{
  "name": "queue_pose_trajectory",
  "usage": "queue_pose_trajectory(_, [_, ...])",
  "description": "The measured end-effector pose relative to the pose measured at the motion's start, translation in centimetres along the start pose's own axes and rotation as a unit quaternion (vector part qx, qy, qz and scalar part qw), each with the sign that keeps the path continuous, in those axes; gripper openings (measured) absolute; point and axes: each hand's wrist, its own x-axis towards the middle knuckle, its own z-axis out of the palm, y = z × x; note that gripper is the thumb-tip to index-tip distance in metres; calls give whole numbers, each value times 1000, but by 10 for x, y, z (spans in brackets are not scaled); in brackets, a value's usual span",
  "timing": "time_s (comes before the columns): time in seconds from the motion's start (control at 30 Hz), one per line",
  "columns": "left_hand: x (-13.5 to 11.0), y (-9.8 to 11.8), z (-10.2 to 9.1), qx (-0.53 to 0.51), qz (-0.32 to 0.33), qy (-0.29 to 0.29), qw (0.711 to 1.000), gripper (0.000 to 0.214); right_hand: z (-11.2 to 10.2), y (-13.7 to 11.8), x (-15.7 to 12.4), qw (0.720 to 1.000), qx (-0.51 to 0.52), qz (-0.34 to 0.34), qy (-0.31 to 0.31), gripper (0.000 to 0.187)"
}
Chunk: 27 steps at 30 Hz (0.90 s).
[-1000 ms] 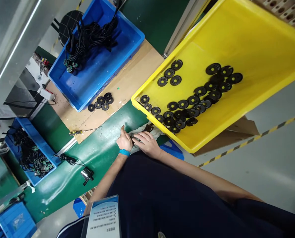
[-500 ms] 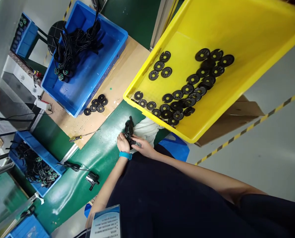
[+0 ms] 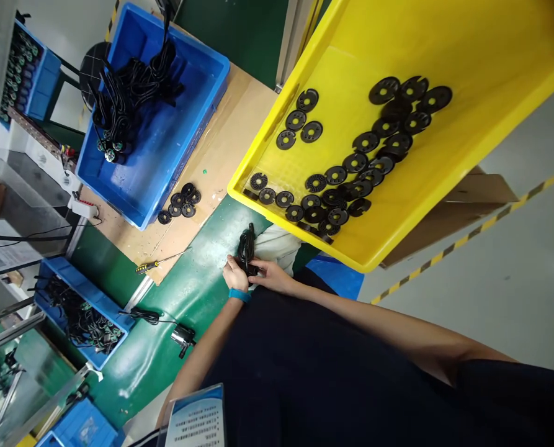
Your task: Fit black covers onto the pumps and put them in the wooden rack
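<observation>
A coiled black cable (image 3: 245, 247) is held upright between my two hands, just above the green table mat. My left hand (image 3: 235, 274), with a teal band on its wrist, is closed around the lower left side of the coil. From the other side, the fingers of my right hand (image 3: 270, 275) press on the lower end of the bundle, where a dark part partly shows. A crumpled white cloth (image 3: 279, 247) lies right behind the hands. To the left, a small silver and black motor-like unit (image 3: 182, 336) with its own coiled cord rests on the mat.
A yellow bin (image 3: 299, 180) holds many black slotted discs. More discs (image 3: 188, 209) lie on cardboard beside a blue bin (image 3: 183, 143) of black cables. A screwdriver (image 3: 149, 267) sits at the cardboard's edge. Another blue bin (image 3: 60, 267) with cables stands left.
The view has shifted slightly, so the surroundings appear moved. Both hands still hold the cable coil; my right fingers have closed in more on its lower end.
</observation>
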Motion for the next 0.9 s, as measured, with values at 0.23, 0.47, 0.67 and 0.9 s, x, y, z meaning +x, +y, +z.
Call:
queue_pose_trajectory(0.23, [-3,4,-3,6,11,13,1000,53,1,-9,3,1000,-13,16,2,44])
queue_pose_trajectory(0.47, [-1,4,-4,41,-1,19,999,66,0,-8,8,1000,-21,18,12,45])
queue_pose_trajectory(0.67, [-1,11,-11,52,4,12,999,69,2,-15,12,999,-40,19,1,44])
queue_pose_trajectory(0.9, [0,17,-16,35,-13,4,999,57,4,-20,13,998,-49,28,5,40])
